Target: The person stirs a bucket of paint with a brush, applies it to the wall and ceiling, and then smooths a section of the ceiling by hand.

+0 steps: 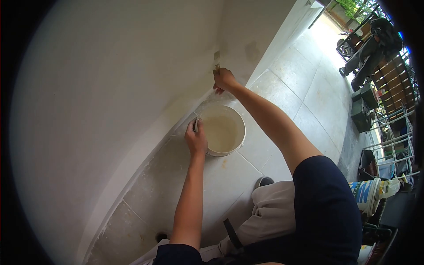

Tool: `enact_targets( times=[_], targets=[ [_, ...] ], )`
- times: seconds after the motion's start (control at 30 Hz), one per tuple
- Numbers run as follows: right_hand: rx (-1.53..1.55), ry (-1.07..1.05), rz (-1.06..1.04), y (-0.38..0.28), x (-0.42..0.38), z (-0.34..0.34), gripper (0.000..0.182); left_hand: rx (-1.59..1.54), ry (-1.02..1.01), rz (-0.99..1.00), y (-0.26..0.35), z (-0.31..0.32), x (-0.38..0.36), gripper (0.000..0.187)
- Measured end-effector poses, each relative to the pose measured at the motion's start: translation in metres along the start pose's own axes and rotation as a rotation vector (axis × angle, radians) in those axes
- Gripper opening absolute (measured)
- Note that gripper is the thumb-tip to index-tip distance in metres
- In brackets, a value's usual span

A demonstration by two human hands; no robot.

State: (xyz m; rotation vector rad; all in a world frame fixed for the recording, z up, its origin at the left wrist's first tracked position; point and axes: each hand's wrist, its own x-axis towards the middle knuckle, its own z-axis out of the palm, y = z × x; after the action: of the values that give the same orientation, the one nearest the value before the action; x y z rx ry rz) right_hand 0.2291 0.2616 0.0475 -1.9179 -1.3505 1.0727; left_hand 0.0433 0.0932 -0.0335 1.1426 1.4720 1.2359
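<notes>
In the head view, a white bucket (244,132) of pale, cream-coloured paint (221,131) stands on the tiled floor close to the wall. My left hand (196,136) is closed on the bucket's left rim, thumb toward the inside. Beyond the bucket, low in the wall corner, my right hand (225,79) grips a paintbrush (217,62) by its handle. The brush head points up and lies against the wall (132,79), where a damp-looking patch shows around it. My palm hides most of the handle.
Grey floor tiles (287,88) run along the wall base. A person (371,48) is at the far right beside a wooden slatted bench (395,84). Green boxes (362,115), a white wire rack (393,141) and a labelled paint bucket (365,194) line the right side.
</notes>
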Motion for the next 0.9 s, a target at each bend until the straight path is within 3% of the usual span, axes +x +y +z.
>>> enact_targets(
  times=[0.1, 0.17, 0.23, 0.3, 0.43, 0.6, 0.77, 0.9],
  targets=[
    [0.158, 0.155, 0.002, 0.001, 0.000, -0.007, 0.034, 0.001, 0.000, 0.018, 0.002, 0.000, -0.002, 0.045],
    [0.423, 0.057, 0.267, 0.018, 0.025, -0.007, 0.032, -0.014, -0.010, 0.043, 0.006, 0.005, 0.001, 0.045],
    [0.561, -0.003, 0.344, 0.022, 0.021, 0.000, 0.038, -0.018, -0.011, 0.042, -0.002, 0.002, 0.000, 0.045],
    [0.324, -0.116, 0.226, 0.006, -0.017, -0.009, 0.033, -0.046, -0.010, 0.052, -0.003, 0.001, 0.001, 0.045],
    [0.046, -0.139, -0.096, 0.005, -0.055, -0.022, 0.039, -0.030, -0.033, 0.064, -0.009, 0.003, 0.004, 0.046],
    [-0.001, -0.162, -0.138, 0.015, -0.073, -0.044, 0.041, -0.076, -0.014, 0.029, 0.004, 0.002, 0.000, 0.047],
    [0.118, -0.043, -0.136, 0.028, -0.091, -0.052, 0.048, -0.121, -0.021, -0.010, -0.007, 0.003, 0.000, 0.046],
    [0.112, -0.129, -0.132, 0.033, -0.106, -0.058, 0.046, -0.156, -0.049, -0.038, -0.012, 0.004, 0.005, 0.046]
  ],
)
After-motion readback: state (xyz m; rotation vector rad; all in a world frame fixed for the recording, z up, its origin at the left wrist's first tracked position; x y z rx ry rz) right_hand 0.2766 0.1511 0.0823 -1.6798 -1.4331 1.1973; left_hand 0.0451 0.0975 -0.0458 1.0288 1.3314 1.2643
